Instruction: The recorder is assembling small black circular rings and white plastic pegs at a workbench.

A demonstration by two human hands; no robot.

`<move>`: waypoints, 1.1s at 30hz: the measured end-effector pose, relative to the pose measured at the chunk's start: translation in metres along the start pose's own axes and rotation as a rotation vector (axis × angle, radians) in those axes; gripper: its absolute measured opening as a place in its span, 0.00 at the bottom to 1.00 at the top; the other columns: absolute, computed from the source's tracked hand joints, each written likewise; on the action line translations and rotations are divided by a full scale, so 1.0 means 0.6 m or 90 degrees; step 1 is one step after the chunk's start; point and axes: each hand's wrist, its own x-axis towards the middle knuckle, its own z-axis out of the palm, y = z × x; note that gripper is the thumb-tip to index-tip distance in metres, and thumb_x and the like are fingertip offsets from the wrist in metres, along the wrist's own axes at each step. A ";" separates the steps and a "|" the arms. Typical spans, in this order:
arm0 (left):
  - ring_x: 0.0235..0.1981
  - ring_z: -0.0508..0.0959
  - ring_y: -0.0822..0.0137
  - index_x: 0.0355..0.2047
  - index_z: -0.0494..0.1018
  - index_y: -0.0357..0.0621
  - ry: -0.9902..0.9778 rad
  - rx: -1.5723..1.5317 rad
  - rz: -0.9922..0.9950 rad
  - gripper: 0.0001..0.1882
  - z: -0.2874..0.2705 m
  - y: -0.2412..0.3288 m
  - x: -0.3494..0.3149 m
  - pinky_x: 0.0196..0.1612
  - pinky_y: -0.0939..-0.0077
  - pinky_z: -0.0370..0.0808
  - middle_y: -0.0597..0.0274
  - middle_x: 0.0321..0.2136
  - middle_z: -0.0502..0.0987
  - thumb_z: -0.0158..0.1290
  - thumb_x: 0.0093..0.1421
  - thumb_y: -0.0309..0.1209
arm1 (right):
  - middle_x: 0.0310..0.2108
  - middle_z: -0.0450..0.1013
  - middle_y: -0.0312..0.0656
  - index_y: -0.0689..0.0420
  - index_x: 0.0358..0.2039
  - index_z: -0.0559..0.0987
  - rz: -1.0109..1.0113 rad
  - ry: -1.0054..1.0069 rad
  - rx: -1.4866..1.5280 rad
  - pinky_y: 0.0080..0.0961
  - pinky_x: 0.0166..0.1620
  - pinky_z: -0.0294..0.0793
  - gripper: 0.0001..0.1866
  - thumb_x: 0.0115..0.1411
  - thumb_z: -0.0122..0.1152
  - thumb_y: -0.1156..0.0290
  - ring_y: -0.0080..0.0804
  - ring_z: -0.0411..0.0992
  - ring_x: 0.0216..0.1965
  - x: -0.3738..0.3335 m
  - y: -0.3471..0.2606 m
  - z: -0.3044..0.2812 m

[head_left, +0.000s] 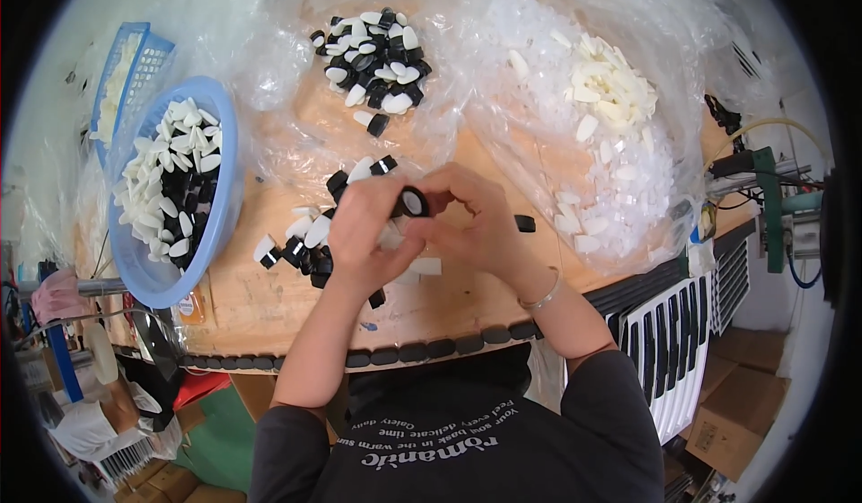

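Over the middle of the table, my left hand [359, 225] and my right hand [471, 225] meet around a small black round cap [412, 202] with a pale, open-looking end. My left fingers grip its left side, while the curled fingers and thumb of my right hand close on its right side. Beside my left hand lies a loose pile of white oval pieces with black caps [310, 242]. A flat white piece [427, 267] lies just below my hands, partly hidden. Another black cap [525, 224] rests past my right hand.
A blue basin [230, 207] of white and black pieces stands at left, with a blue basket [151, 39] behind it. A heap of capped pieces [373, 58] lies at the back. Clear plastic sheeting [512, 153] holds white parts at right. Black pads [413, 352] line the near edge.
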 end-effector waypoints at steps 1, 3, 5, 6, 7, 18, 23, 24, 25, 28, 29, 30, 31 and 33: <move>0.34 0.77 0.54 0.44 0.73 0.33 0.019 0.005 -0.053 0.26 -0.005 -0.003 0.000 0.40 0.68 0.75 0.50 0.34 0.76 0.61 0.39 0.19 | 0.30 0.71 0.34 0.60 0.36 0.78 0.032 0.004 -0.009 0.16 0.34 0.68 0.13 0.49 0.69 0.78 0.19 0.68 0.29 0.005 -0.011 -0.006; 0.34 0.77 0.61 0.43 0.74 0.33 0.080 0.002 -0.121 0.24 -0.018 -0.019 0.003 0.41 0.74 0.73 0.51 0.33 0.77 0.60 0.42 0.19 | 0.29 0.72 0.33 0.61 0.36 0.78 0.071 0.005 -0.020 0.16 0.34 0.68 0.12 0.50 0.68 0.78 0.19 0.69 0.30 0.012 -0.018 -0.030; 0.34 0.76 0.66 0.44 0.74 0.33 0.142 -0.054 -0.191 0.24 -0.036 -0.040 -0.002 0.41 0.76 0.72 0.54 0.34 0.77 0.60 0.42 0.19 | 0.25 0.72 0.34 0.61 0.35 0.78 0.087 -0.009 -0.202 0.17 0.32 0.68 0.10 0.51 0.65 0.79 0.20 0.69 0.27 0.010 -0.020 -0.072; 0.34 0.76 0.66 0.44 0.74 0.33 0.144 -0.056 -0.194 0.24 -0.041 -0.042 -0.002 0.41 0.76 0.72 0.54 0.34 0.77 0.60 0.42 0.19 | 0.25 0.72 0.34 0.61 0.35 0.78 0.090 -0.011 -0.205 0.17 0.32 0.68 0.10 0.51 0.65 0.79 0.20 0.69 0.27 0.001 -0.023 -0.087; 0.34 0.76 0.67 0.44 0.74 0.33 0.170 -0.100 -0.222 0.24 -0.045 -0.044 0.000 0.41 0.77 0.72 0.55 0.34 0.77 0.60 0.42 0.19 | 0.23 0.72 0.36 0.61 0.33 0.78 0.155 -0.093 -0.301 0.19 0.30 0.68 0.09 0.50 0.66 0.78 0.22 0.70 0.24 -0.011 -0.025 -0.101; 0.37 0.76 0.65 0.44 0.73 0.34 -0.021 -0.076 -0.159 0.25 -0.038 -0.012 0.005 0.43 0.77 0.71 0.56 0.35 0.77 0.57 0.41 0.17 | 0.24 0.73 0.49 0.61 0.26 0.75 0.165 -0.178 -0.482 0.37 0.31 0.70 0.07 0.49 0.64 0.74 0.48 0.72 0.26 -0.080 0.017 -0.056; 0.36 0.76 0.65 0.43 0.74 0.34 -0.014 -0.040 -0.142 0.24 -0.036 -0.017 0.007 0.43 0.76 0.71 0.55 0.35 0.76 0.58 0.41 0.17 | 0.25 0.71 0.46 0.59 0.25 0.74 0.185 -0.195 -0.563 0.40 0.33 0.71 0.04 0.50 0.60 0.73 0.47 0.72 0.31 -0.059 0.021 -0.053; 0.36 0.76 0.65 0.43 0.74 0.34 -0.015 -0.042 -0.142 0.24 -0.037 -0.019 0.010 0.43 0.76 0.71 0.55 0.35 0.76 0.58 0.41 0.17 | 0.26 0.71 0.46 0.58 0.25 0.74 0.182 -0.198 -0.639 0.40 0.33 0.72 0.04 0.51 0.60 0.73 0.47 0.72 0.31 -0.062 0.022 -0.053; 0.35 0.76 0.63 0.42 0.75 0.34 0.027 -0.038 -0.136 0.23 -0.038 -0.024 0.016 0.41 0.75 0.72 0.54 0.34 0.76 0.59 0.40 0.18 | 0.26 0.71 0.46 0.58 0.25 0.74 0.184 -0.195 -0.640 0.40 0.33 0.72 0.04 0.51 0.60 0.73 0.47 0.72 0.31 -0.063 0.021 -0.057; 0.33 0.76 0.62 0.41 0.75 0.33 0.082 -0.036 -0.145 0.23 -0.047 -0.036 0.018 0.40 0.75 0.72 0.54 0.32 0.76 0.60 0.40 0.18 | 0.27 0.72 0.46 0.58 0.25 0.75 0.204 -0.228 -0.687 0.40 0.33 0.72 0.05 0.51 0.60 0.71 0.47 0.72 0.31 -0.060 0.003 -0.074; 0.33 0.76 0.63 0.41 0.75 0.33 0.094 -0.032 -0.162 0.23 -0.050 -0.039 0.017 0.40 0.75 0.72 0.54 0.32 0.76 0.60 0.40 0.18 | 0.28 0.73 0.47 0.59 0.27 0.76 0.212 -0.283 -0.617 0.39 0.33 0.73 0.06 0.52 0.60 0.70 0.46 0.73 0.32 -0.053 -0.011 -0.080; 0.33 0.75 0.64 0.42 0.75 0.33 0.097 -0.038 -0.162 0.23 -0.053 -0.040 0.016 0.40 0.75 0.72 0.55 0.32 0.76 0.59 0.40 0.18 | 0.28 0.74 0.47 0.59 0.29 0.77 0.219 -0.335 -0.546 0.39 0.33 0.73 0.07 0.52 0.59 0.70 0.46 0.74 0.33 -0.048 -0.020 -0.087; 0.33 0.75 0.64 0.42 0.75 0.33 0.096 -0.044 -0.160 0.23 -0.053 -0.038 0.016 0.40 0.75 0.72 0.55 0.32 0.76 0.59 0.40 0.18 | 0.28 0.74 0.47 0.59 0.29 0.77 0.223 -0.331 -0.550 0.39 0.33 0.73 0.07 0.52 0.59 0.70 0.46 0.74 0.33 -0.043 -0.024 -0.093; 0.33 0.75 0.63 0.41 0.75 0.32 0.069 -0.017 -0.147 0.23 -0.054 -0.034 0.015 0.40 0.75 0.71 0.55 0.32 0.76 0.59 0.40 0.18 | 0.27 0.75 0.49 0.61 0.31 0.78 0.225 -0.205 -0.507 0.35 0.33 0.74 0.09 0.53 0.59 0.69 0.44 0.76 0.31 -0.017 -0.021 -0.117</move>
